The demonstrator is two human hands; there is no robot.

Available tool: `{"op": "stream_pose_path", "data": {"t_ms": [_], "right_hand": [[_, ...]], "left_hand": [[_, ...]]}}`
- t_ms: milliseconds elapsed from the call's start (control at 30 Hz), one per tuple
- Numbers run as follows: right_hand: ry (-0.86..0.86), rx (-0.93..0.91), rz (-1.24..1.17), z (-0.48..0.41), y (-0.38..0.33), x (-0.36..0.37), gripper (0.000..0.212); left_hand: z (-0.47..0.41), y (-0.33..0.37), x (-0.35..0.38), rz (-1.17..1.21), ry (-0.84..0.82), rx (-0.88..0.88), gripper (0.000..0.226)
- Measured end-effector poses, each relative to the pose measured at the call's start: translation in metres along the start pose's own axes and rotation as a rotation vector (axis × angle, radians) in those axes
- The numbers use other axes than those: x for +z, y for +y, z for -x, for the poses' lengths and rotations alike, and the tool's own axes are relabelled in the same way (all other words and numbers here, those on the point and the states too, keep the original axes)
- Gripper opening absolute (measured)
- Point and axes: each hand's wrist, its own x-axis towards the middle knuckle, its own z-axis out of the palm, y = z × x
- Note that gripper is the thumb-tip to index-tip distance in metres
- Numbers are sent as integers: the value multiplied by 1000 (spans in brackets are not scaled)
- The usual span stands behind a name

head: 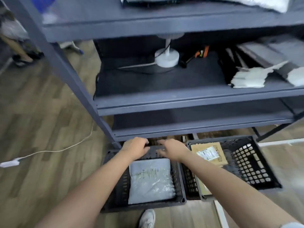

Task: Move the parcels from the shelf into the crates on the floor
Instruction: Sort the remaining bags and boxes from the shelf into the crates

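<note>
Parcels: 1 grey parcel is seen lying flat in the left crate, and 1 brown parcel with a white label is seen leaning in the right crate. Both crates stand side by side on the wooden floor, just in front of the grey shelf. White parcels are left at the right end of the middle board; more are seen blurred on the top board. A white lamp base and a dark tool with an orange part are placed further back on the middle board. A cable is laid across the floor at left, and a white shoe is seen below the left crate. Both arms are stretched forward and down. The left hand is curled over the far rim of the left crate. The right hand is held beside it with fingers spread loosely, nothing pinched; contact with the rim cannot be told through the blur.
</note>
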Motion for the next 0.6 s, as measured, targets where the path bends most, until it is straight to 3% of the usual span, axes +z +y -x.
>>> {"op": "stream_pose_path", "data": {"t_ms": [133, 367, 600], "right_hand": [[66, -14, 41, 65, -31, -100, 52], [370, -75, 119, 156, -77, -265, 51], [674, -60, 49, 190, -88, -353, 48]], "left_hand": [[62, 42, -105, 28, 105, 43, 35], [141, 86, -268, 13, 405, 94, 34], [177, 99, -373, 64, 658, 82, 31]]}}
